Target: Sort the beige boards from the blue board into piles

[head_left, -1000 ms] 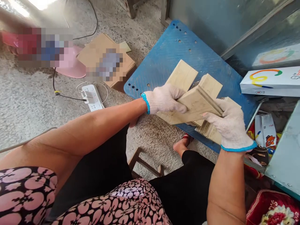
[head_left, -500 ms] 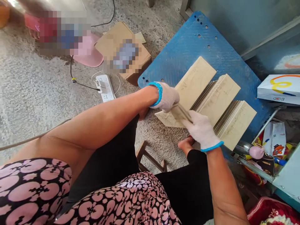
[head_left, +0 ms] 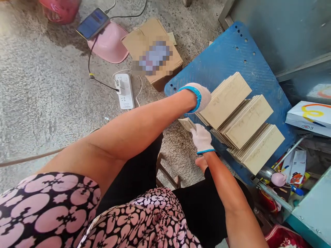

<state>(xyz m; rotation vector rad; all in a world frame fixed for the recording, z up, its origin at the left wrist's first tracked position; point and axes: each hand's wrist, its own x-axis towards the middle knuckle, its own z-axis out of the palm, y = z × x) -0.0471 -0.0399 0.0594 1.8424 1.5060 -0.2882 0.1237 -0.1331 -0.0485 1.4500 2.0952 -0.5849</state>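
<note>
My right hand (head_left: 202, 138), in a white knit glove with a blue cuff, is closed on a small bundle of thin wooden boards (head_left: 186, 124) held over the floor in front of the table. My left hand (head_left: 204, 97), gloved the same way, is at the near left end of the left stack of boards (head_left: 227, 100). Its fingers are turned away from view, so their grip is hidden. Beside that stack lie a middle stack (head_left: 250, 120) and a right stack (head_left: 266, 148), all on a blue tabletop (head_left: 207, 62) with holes in its corners.
Left of the table are a cardboard stack (head_left: 152, 31), a white power strip (head_left: 125, 93) with cords, and a pink hat (head_left: 111, 44) with a phone (head_left: 93, 23) above it. A white box (head_left: 309, 117) and a cluttered open drawer (head_left: 281, 203) flank the right side.
Both hands were together at the boards over the stacks. Now they are apart: my left hand is at the left stack, while my right hand has moved nearer and leftward with the boards.
</note>
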